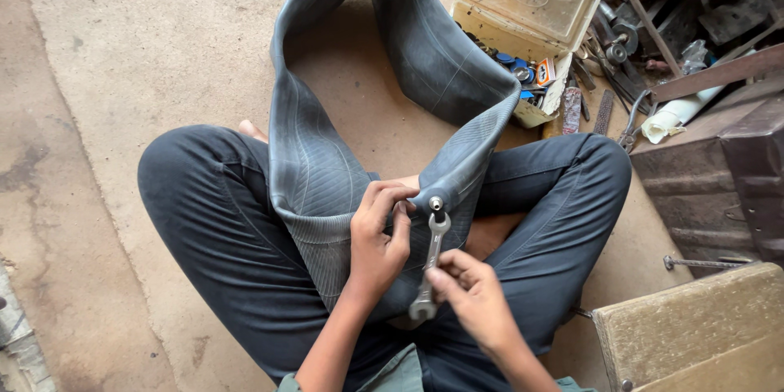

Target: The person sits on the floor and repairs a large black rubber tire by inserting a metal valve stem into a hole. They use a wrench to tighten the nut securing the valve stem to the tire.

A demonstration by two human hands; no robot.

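Inner tube (327, 171), grey rubber and totally flat, is draped over the crossed legs (204, 220) of a person sitting on the floor (139, 41). Its far loop stands up and folds back toward the top of the shot. The valve stem (435, 202) pokes out of the near edge, right in the middle of the lap.

Left hand (377, 238) is pinching the rubber just left of the valve, fingers (390, 194) curled tight on the fold. Right hand (474, 290) has its fingers closed around the shank of a double-ended spanner (431, 261), whose far jaw sits on the valve stem while the near end hangs down between the two hands.

Room-wise: the left side and far-left floor are wide open bare concrete. The right is crowded, with an open cream plastic box (527, 0) of small parts just beside the tube's far-right edge, loose tools (608, 106) past the right knee, a dark metal chest (719, 171) at the right edge, and a worn block (694, 327) near right.
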